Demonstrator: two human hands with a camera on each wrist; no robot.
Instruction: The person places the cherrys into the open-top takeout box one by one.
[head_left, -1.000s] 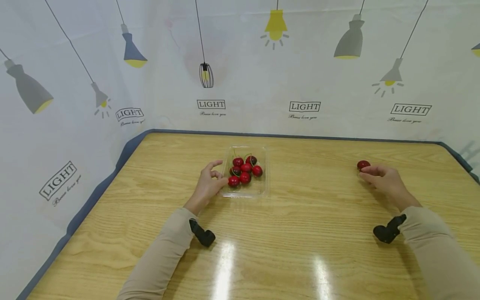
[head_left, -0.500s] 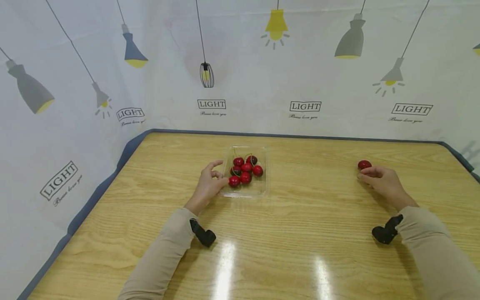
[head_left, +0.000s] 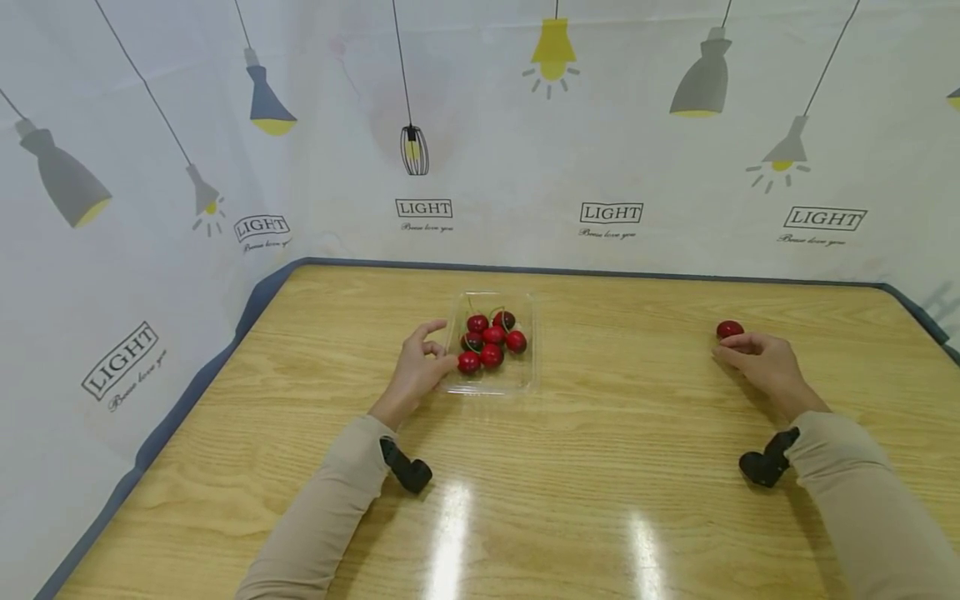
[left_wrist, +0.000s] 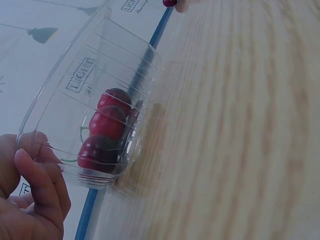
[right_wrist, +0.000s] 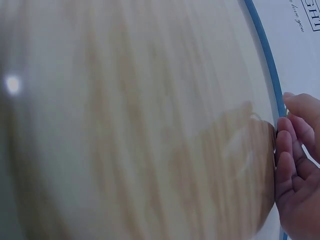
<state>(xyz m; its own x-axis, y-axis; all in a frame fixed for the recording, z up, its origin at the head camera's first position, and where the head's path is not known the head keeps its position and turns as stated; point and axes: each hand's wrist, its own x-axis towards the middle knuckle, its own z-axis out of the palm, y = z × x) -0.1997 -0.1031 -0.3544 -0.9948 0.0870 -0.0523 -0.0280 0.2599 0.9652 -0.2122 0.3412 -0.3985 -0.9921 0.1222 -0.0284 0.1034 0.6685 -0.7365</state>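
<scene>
A clear plastic container [head_left: 513,379] stands on the table left of centre, holding several dark red cherries [head_left: 491,356], some with green stems. My left hand [head_left: 422,362] pinches its left rim between thumb and fingers; the left wrist view shows the thumb [left_wrist: 30,167] against the clear wall. Far to the right, a single cherry [head_left: 730,330] shows just beyond the fingertips of my right hand [head_left: 765,362]. Thumb and forefinger of that hand are pinched together, with a bit of thin stem [right_wrist: 286,112] between them in the right wrist view, where the cherry itself is hidden.
The wood-grain table [head_left: 600,433] has a blue edge along the back and left. Behind it hangs a white backdrop [head_left: 502,150] printed with lamps. A black wrist camera [head_left: 405,467] sits on the left sleeve, another black camera [head_left: 768,462] on the right.
My right hand and wrist have shifted slightly left, while the cherry by its fingertips stays nearly in place. The left hand and the container have not visibly moved.
</scene>
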